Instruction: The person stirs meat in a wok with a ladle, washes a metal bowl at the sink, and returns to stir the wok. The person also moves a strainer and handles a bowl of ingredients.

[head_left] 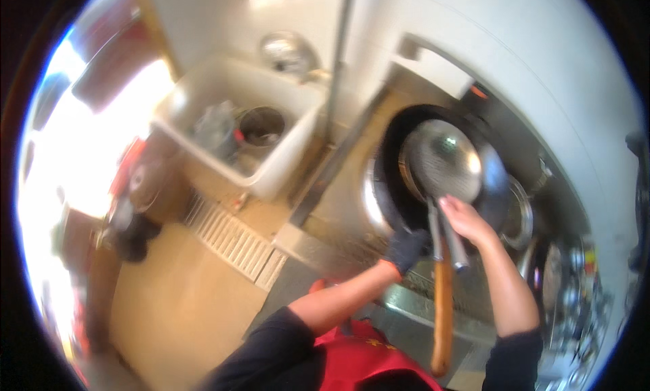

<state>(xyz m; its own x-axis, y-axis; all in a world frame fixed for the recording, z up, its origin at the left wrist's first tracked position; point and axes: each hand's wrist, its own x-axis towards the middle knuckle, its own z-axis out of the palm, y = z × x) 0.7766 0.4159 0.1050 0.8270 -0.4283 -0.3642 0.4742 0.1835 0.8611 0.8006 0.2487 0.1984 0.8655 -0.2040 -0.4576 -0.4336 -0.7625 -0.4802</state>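
Observation:
A large black wok [393, 188] sits on the steel stove [335, 208]. Over it lies a perforated metal strainer [447, 157], its long wooden handle [442, 315] pointing towards me. My left hand [406, 250], in a dark glove with an orange cuff, is at the wok's near rim; its fingers are blurred, and its grip cannot be made out. My bare right hand [463, 217] is at the near edge of the strainer, beside metal handles [435, 228] that cross there. Whether its fingers are closed on one of these handles is unclear.
Left of the stove stands a white sink basin [203, 147] with a round pot [261, 127] and a plastic bag in it. A round metal lid or pan [288, 53] leans behind. A slatted floor drain [231, 238] lies below. Metal vessels and containers crowd the right side.

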